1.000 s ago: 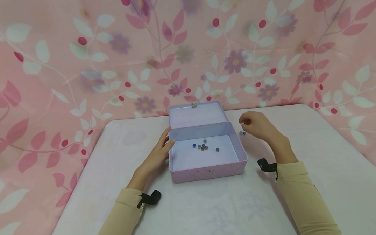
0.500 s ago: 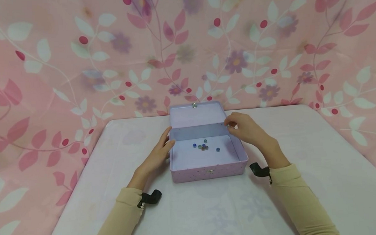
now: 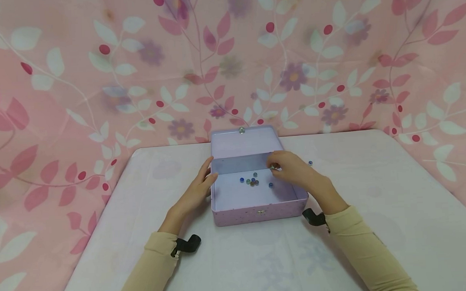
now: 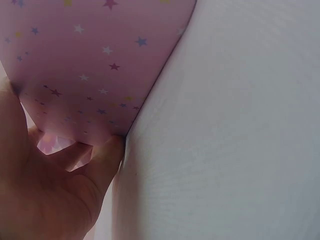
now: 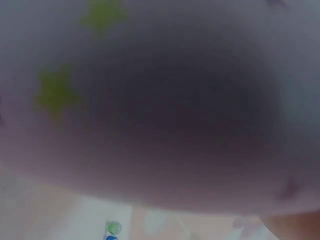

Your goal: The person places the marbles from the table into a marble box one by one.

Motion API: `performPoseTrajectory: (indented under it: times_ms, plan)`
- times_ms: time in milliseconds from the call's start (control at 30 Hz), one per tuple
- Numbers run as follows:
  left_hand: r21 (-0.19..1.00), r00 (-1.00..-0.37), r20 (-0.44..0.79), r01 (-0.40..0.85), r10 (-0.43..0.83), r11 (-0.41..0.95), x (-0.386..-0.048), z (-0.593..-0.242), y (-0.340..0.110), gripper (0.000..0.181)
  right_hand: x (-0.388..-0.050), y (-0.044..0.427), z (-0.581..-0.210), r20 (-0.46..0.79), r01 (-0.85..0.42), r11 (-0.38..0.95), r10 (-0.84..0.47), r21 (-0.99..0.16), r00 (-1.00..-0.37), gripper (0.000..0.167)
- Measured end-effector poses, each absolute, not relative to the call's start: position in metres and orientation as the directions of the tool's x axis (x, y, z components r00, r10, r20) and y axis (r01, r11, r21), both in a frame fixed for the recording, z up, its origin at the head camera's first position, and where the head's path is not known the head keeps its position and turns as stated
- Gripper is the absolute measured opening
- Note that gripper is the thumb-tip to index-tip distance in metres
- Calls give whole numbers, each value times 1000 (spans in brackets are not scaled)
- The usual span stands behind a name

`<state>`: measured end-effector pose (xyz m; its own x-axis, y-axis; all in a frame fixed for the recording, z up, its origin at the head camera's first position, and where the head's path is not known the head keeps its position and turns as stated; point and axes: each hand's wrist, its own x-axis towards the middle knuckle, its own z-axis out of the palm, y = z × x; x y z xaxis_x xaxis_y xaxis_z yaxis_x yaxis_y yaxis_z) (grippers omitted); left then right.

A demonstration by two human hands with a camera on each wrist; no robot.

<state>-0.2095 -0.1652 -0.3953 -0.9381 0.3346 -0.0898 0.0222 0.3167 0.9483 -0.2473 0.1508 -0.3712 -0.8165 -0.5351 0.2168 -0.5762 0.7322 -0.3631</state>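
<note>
A lilac box (image 3: pixel 236 217) stands with its lid (image 3: pixel 244 143) raised at the back; several glass marbles lie on its floor, one blue marble (image 3: pixel 271 185) apart toward the right. My left hand (image 3: pixel 194 192) rests against the box's left side, thumb at the rim; in the left wrist view the fingers (image 4: pixel 107 160) touch its star-printed wall (image 4: pixel 95 65). Over the box's right part, my right hand (image 3: pixel 296 171) pinches a small greenish marble (image 3: pixel 273 166) between thumb and fingertips. In the right wrist view the box wall (image 5: pixel 165 165) hides most of that hand.
Outside the box on the right, a blue marble (image 3: pixel 310 163) lies on the white-covered table (image 3: pixel 374 169). The right wrist view shows a green marble (image 5: pixel 114 227) beside a blue one at its lower edge. A pink floral cloth (image 3: pixel 229 67) hangs behind.
My right hand has moved left from beside the box, across its right wall and over the inside, with its fingertips pinched. The left hand and the box have stayed in place.
</note>
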Motion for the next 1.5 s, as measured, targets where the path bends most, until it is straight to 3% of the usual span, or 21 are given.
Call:
performPoseTrajectory:
  times_ms: [167, 533, 767, 1500]
  plan:
    - [950, -938, -87, 23, 336, 310, -210, -395, -164, 66, -245, 145, -377, 162, -582, 755, -561, -302, -812, 10]
    - [946, -939, -90, 23, 331, 322, -208, -394, -165, 66, -236, 135, -382, 83, -534, 798, -533, -279, -842, 13]
    - [944, -939, -86, 30, 333, 328, -208, -394, -165, 66, -234, 129, -385, -9, -547, 815, -559, -191, -829, 11]
    - [945, -939, -92, 24, 333, 327, -209, -395, -165, 65, -230, 128, -385, -21, -526, 821, -543, -223, -839, 15]
